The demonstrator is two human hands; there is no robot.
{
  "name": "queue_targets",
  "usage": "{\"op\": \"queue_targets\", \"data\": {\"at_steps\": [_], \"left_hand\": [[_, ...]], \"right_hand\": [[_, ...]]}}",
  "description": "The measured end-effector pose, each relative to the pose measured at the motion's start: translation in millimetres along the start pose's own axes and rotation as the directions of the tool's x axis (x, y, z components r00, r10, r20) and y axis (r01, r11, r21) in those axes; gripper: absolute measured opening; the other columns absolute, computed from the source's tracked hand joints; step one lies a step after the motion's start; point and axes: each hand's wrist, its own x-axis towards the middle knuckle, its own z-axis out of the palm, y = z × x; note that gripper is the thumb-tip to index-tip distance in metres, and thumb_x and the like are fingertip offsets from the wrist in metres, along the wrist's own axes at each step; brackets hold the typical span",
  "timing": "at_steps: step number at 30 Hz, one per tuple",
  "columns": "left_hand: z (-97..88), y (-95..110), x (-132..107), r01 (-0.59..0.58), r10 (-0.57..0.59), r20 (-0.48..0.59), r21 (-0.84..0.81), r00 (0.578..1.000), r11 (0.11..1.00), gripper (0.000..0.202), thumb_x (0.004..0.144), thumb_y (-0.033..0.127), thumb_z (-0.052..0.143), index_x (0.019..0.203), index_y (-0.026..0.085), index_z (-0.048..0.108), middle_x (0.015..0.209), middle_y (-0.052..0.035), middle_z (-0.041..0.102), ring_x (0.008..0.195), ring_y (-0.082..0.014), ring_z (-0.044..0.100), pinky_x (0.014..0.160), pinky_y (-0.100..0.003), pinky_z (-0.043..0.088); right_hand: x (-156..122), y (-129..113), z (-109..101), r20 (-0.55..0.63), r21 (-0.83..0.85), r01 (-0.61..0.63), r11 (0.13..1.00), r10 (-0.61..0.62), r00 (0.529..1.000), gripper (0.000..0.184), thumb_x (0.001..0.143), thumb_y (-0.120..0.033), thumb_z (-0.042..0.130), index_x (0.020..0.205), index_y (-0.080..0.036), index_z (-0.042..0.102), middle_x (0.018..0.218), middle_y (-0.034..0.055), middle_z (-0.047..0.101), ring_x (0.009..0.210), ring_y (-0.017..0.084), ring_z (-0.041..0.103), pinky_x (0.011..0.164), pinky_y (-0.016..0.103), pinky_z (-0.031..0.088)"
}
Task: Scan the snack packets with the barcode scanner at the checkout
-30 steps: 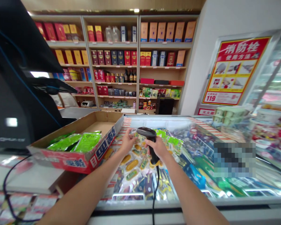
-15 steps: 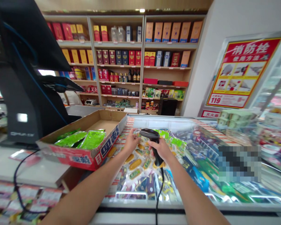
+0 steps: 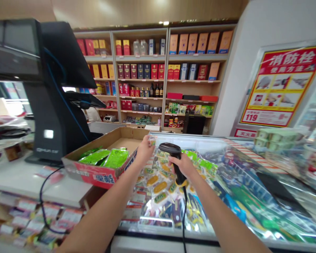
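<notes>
Scanner is gripped in R hand, over loose packs on the glass counter. L hand, left by the box, pinches apparently a small pkt; prob. scan step, next move needs pkt lined up w/ scanner.

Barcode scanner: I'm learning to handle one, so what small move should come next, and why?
Probably tilt the scanner slightly toward what looks like a small packet. The right hand holds the scanner pointing roughly toward the left hand, which seems to pinch that small packet with a gap between it and the scanner. Any code on it is too small to read.
</notes>
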Motion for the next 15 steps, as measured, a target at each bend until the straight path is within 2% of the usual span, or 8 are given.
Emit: {"op": "queue_targets", "data": {"at_steps": [2,4,7,9,12,13,15], "left_hand": [[-27.7,11,8,0.017,0.001,-0.089,0.202,0.996,0.979,0.048,0.074,0.011,0.059,0.121,0.020,0.053,0.098,-0.0090,0.071,0.093,-0.0230,0.067,0.083,-0.032,0.050],[-47.4,17,14,0.085,-0.035,-0.160,0.319,0.986,0.944,0.056,0.076,0.011,0.057,0.131,0.014,0.047,0.106,-0.0164,0.070,0.103,-0.0276,0.065,0.089,-0.036,0.048],[-56.8,15,18,0.156,-0.071,-0.240,0.356,0.968,0.921,0.067,0.078,0.009,0.053,0.142,0.003,0.034,0.125,-0.0286,0.059,0.118,-0.0330,0.058,0.097,-0.041,0.045],[-54.4,9,17,0.140,-0.042,-0.276,0.348,0.960,0.927,0.068,0.078,0.008,0.051,0.143,0.000,0.031,0.138,-0.0330,0.045,0.128,-0.0355,0.049,0.103,-0.045,0.039],[-48.7,3,13,0.048,0.053,-0.273,0.350,0.960,0.936,0.062,0.078,0.007,0.050,0.139,0.002,0.038,0.148,-0.0310,0.032,0.136,-0.0355,0.039,0.109,-0.047,0.034],[-46.8,3,11,-0.010,0.106,-0.252,0.354,0.962,0.935,0.058,0.079,0.007,0.049,0.136,0.004,0.044,0.148,-0.0279,0.034,0.136,-0.0335,0.039,0.110,-0.045,0.034],[-40.9,2,7,-0.146,0.215,-0.155,0.364,0.964,0.920,0.046,0.079,0.006,0.046,0.124,0.010,0.057,0.140,-0.0198,0.049,0.129,-0.0275,0.048,0.107,-0.038,0.038]], "right_hand": [[6,-13,11,0.033,0.013,0.011,1.000,-0.012,0.999,0.027,0.067,-0.041,0.063,0.057,-0.017,0.059,0.041,0.0007,0.057,0.035,0.015,0.055,0.037,0.024,0.043],[13,-24,24,0.078,0.023,0.033,0.999,-0.034,0.996,0.026,0.067,-0.040,0.063,0.057,-0.017,0.059,0.041,0.0007,0.057,0.034,0.015,0.054,0.036,0.025,0.044],[20,-33,41,0.139,0.053,0.056,0.997,-0.063,0.988,0.026,0.068,-0.039,0.063,0.056,-0.017,0.059,0.043,0.0019,0.058,0.034,0.015,0.054,0.036,0.025,0.044],[21,-35,46,0.154,0.081,0.060,0.995,-0.072,0.985,0.026,0.068,-0.040,0.063,0.058,-0.016,0.059,0.048,0.0032,0.062,0.035,0.015,0.055,0.036,0.025,0.044],[18,-33,45,0.135,0.086,0.047,0.995,-0.058,0.989,0.025,0.066,-0.040,0.064,0.059,-0.016,0.060,0.048,0.0027,0.062,0.035,0.014,0.054,0.036,0.025,0.044],[17,-31,43,0.119,0.081,0.040,0.996,-0.050,0.992,0.025,0.066,-0.040,0.065,0.059,-0.016,0.060,0.046,0.0023,0.061,0.035,0.014,0.054,0.036,0.025,0.044],[14,-26,37,0.072,0.080,0.024,0.996,-0.030,0.997,0.024,0.065,-0.039,0.065,0.059,-0.016,0.059,0.046,0.0021,0.061,0.034,0.014,0.054,0.035,0.024,0.043]]}}
